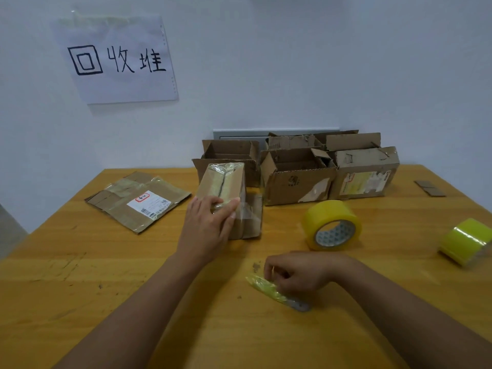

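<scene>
A small taped cardboard box stands in the middle of the wooden table. My left hand grips its near end, fingers curled over the top edge. Nearer to me, my right hand pinches a crumpled strip of yellowish tape that lies on the table, with a grey end sticking out toward the right. A roll of yellow tape stands on its edge just right of the box.
A flattened carton with a shipping label lies at the left. Several open, torn cartons line the back by the wall. A second yellow-green tape roll sits at the right edge. A paper sign hangs on the wall.
</scene>
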{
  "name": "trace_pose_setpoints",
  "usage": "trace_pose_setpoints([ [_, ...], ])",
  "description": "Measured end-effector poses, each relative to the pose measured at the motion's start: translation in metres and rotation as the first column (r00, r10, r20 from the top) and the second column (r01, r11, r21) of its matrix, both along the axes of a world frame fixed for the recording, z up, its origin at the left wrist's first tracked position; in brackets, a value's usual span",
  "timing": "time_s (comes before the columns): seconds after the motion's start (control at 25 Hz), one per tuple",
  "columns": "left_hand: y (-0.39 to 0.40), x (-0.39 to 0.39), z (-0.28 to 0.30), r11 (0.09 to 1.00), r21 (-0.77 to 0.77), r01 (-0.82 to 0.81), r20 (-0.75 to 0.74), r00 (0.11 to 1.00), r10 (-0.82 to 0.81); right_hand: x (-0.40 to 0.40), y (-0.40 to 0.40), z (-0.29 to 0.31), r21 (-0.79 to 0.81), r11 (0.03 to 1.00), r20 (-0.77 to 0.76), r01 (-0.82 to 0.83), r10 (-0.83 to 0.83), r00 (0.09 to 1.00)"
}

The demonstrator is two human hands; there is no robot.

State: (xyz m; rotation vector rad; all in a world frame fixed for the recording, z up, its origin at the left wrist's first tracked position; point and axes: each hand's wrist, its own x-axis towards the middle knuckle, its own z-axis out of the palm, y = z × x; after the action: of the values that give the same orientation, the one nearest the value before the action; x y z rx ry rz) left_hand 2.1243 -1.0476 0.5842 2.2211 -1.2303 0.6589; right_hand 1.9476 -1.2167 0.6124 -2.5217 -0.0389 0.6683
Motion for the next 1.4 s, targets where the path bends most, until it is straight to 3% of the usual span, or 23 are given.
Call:
trace_pose_setpoints([
  [0.12,0.000,0.000,0.001,1.000,0.010,-0.008,0.003,1.000,0.008,0.001,0.002,0.007,-0.260,0.965,0.051,-0.037,0.052,0.997],
  [0.16,0.000,0.000,0.000,1.000,0.013,-0.013,-0.001,1.000,0.013,0.003,0.005,0.015,-0.205,0.978,0.136,-0.027,0.056,0.989],
  [0.24,-0.001,0.000,-0.001,1.000,0.021,-0.017,-0.002,1.000,0.017,0.012,0.010,0.033,0.199,0.977,0.393,0.078,-0.152,0.907],
  [0.32,-0.001,0.000,-0.002,0.999,0.031,-0.021,0.002,1.000,0.021,0.032,0.008,0.043,0.514,0.837,0.514,0.188,-0.476,0.713],
  [0.36,-0.001,0.000,-0.001,0.999,0.036,-0.023,-0.001,1.000,0.023,0.044,0.006,0.043,0.535,0.806,0.525,0.253,-0.552,0.648],
  [0.4,0.000,0.000,-0.001,0.999,0.038,-0.024,-0.007,1.000,0.024,0.055,0.003,0.041,0.479,0.816,0.521,0.324,-0.561,0.644],
  [0.48,0.000,0.000,0.000,0.999,0.032,-0.021,-0.016,1.000,0.021,0.070,-0.002,0.027,0.359,0.838,0.425,0.411,-0.538,0.728],
  [0.6,0.000,-0.002,0.000,0.999,0.033,-0.023,-0.024,0.999,0.024,0.073,-0.012,0.013,0.434,0.774,0.318,0.461,-0.610,0.726],
  [0.72,-0.001,-0.001,0.000,0.999,0.024,-0.023,-0.026,0.999,0.024,0.070,-0.017,0.009,0.507,0.746,0.309,0.432,-0.625,0.717],
  [1.04,0.002,-0.003,0.002,0.999,0.034,-0.021,-0.035,0.999,0.022,0.055,-0.026,0.008,0.440,0.818,0.297,0.371,-0.522,0.799],
  [1.24,0.000,-0.005,0.003,0.999,0.035,-0.038,-0.037,0.999,0.039,0.040,-0.021,-0.001,0.285,0.903,0.233,0.320,-0.389,0.891],
  [1.4,-0.002,-0.007,0.005,0.997,0.051,-0.057,-0.042,0.997,0.059,0.042,-0.014,-0.016,0.076,0.955,0.266,0.286,-0.295,0.917],
])
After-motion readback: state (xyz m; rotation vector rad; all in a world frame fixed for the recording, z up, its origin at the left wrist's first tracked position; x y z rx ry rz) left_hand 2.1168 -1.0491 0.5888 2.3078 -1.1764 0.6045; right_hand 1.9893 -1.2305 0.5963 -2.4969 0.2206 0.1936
